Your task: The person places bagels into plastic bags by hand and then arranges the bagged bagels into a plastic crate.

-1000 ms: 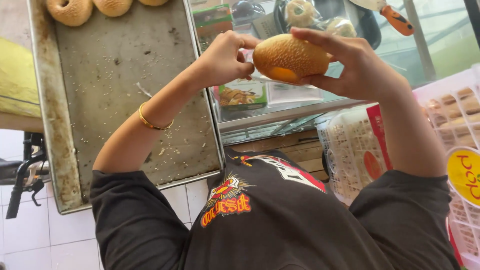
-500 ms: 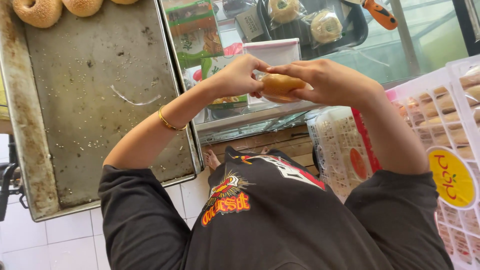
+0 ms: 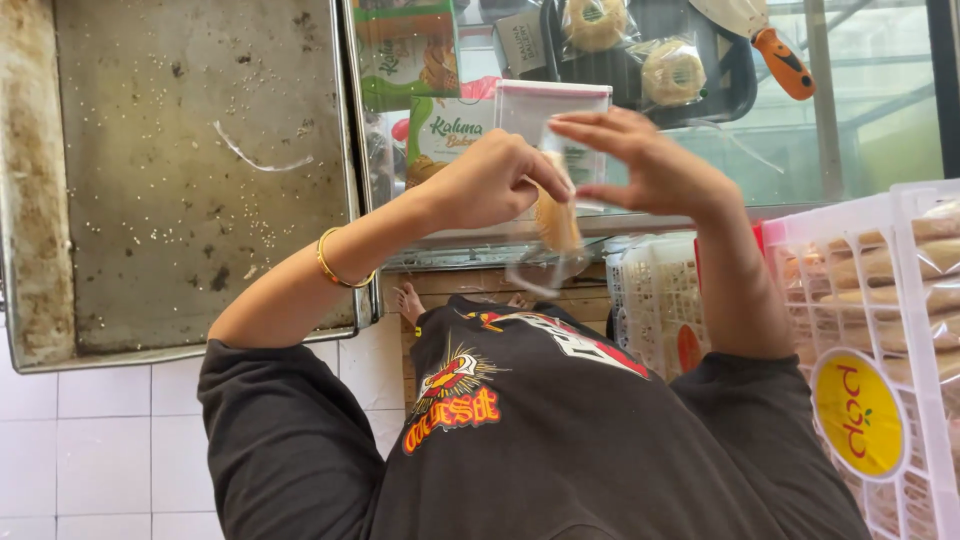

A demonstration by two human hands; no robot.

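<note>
**A:** Report position of bun and state of both hands.

**B:** Bun held on edge in mid-air, above the counter edge, just below the left hand. Appears partly inside a clear bag with a red strip along its top. Left fingers curled tight together, clamped on the upper part of the bun. Right hand flat against the bag, fingers spread and straight. Pinch on the film or mere contact: cannot tell.

**A:** List likely faults and causes.

**B:** Judged only from the present hold:
- Drop of the bun. Cause: single-hand grip with no surface directly beneath.
- Bag mouth folding shut. Cause: thin film, held loosely if at all on the right side.
- Crushing or loss of seeds. Cause: excess pressure from the clamped left fingers.
- Snag on the gold bracelet: unlikely, well apart from the bag.

**A:** List containers and contents.

**B:**
- Metal baking tray, left: scattered seeds, crumbs and dark stains only.
- Black tray, behind the hands: two round buns, each wrapped in clear film.
- White plastic crate, right: stacked bagged buns, round yellow label on the wall.
- Second white basket, under the right forearm: contents unclear.
- Knife with orange handle lying beside the black tray, well apart from both hands.
</note>
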